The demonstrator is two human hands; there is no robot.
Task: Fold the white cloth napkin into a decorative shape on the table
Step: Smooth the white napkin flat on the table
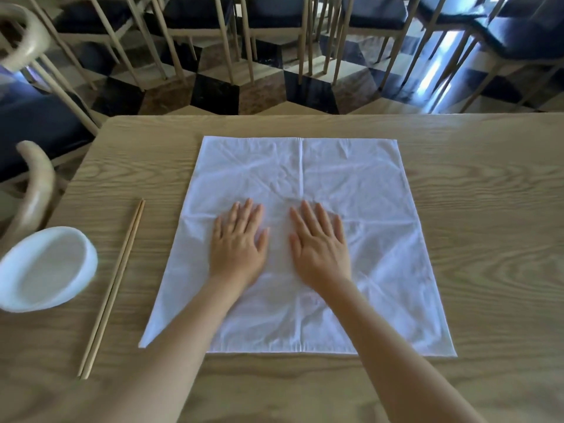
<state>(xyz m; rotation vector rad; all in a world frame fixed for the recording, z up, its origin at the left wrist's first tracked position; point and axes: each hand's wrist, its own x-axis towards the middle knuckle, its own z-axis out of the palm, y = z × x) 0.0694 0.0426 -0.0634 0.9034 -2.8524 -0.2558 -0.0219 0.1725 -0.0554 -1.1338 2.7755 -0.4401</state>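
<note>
While both palms are pressing flat, the left hand [237, 243] and right hand [320, 243] are lying fully open, fingers spread, gripping nothing, side by side on the middle of the white cloth napkin [378, 209]. It is lying unfolded and creased on the wooden table [488, 209], the forearms covering part of its near edge. Left of it, chopsticks [113, 288] are lying apart from the cloth, and a white bowl [45, 270] is blurring at the frame's edge. Chairs [198, 22] behind are getting cut off.
</note>
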